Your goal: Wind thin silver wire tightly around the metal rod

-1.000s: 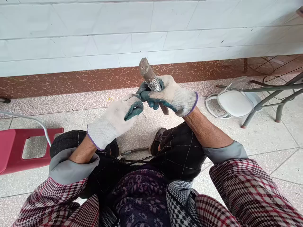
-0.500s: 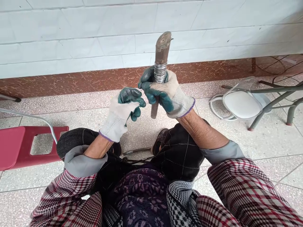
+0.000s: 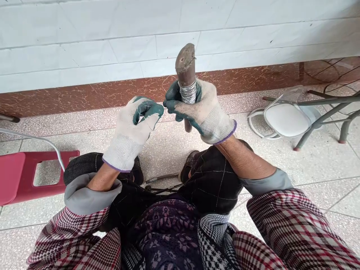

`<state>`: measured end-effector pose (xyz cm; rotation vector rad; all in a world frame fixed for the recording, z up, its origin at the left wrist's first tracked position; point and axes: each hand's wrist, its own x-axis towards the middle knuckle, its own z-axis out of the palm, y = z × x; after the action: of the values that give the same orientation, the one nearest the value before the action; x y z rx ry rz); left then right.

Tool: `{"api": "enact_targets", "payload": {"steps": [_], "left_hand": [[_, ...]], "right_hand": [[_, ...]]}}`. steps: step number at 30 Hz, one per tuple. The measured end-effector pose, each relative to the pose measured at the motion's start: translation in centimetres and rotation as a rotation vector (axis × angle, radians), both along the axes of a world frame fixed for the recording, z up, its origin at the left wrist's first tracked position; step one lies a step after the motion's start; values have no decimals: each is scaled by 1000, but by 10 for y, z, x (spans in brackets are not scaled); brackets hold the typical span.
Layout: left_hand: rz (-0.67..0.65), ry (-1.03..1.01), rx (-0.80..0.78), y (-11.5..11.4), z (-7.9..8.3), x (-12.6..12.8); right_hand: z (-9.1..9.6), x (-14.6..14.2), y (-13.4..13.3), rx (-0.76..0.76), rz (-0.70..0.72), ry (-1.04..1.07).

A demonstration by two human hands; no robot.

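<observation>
My right hand (image 3: 201, 110), in a white glove with green palm, is wrapped round a rusty metal rod (image 3: 185, 67) held nearly upright. A tight coil of thin silver wire (image 3: 188, 92) sits on the rod just above my fingers. My left hand (image 3: 132, 129), gloved the same way, is curled in a pinch beside the right hand's fingertips, holding the thin wire end that leads to the coil. Both hands are raised above my knees.
A red plastic stool (image 3: 30, 176) stands at the left with a grey cable over it. A white round object (image 3: 284, 120) and metal chair legs (image 3: 323, 122) are at the right. Loose metal rods (image 3: 161, 180) lie on the tiled floor between my feet. A tiled wall is close ahead.
The rod swung from leaning left to upright and has tipped slightly back. My left hand turned palm-out, then closed in toward the right hand's fingertips.
</observation>
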<state>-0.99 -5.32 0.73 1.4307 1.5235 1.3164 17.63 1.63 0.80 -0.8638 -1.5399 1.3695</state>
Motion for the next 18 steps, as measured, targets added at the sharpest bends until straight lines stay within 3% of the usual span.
{"api": "enact_targets", "payload": {"steps": [9, 13, 18], "left_hand": [[-78, -63, -36, -8, 1, -3], [-50, -51, 6, -12, -1, -5], [50, -143, 76, -11, 0, -2]], "right_hand": [[3, -11, 6, -171, 28, 97], [4, -11, 0, -244, 62, 116], [3, -8, -2, -212, 72, 137]]}}
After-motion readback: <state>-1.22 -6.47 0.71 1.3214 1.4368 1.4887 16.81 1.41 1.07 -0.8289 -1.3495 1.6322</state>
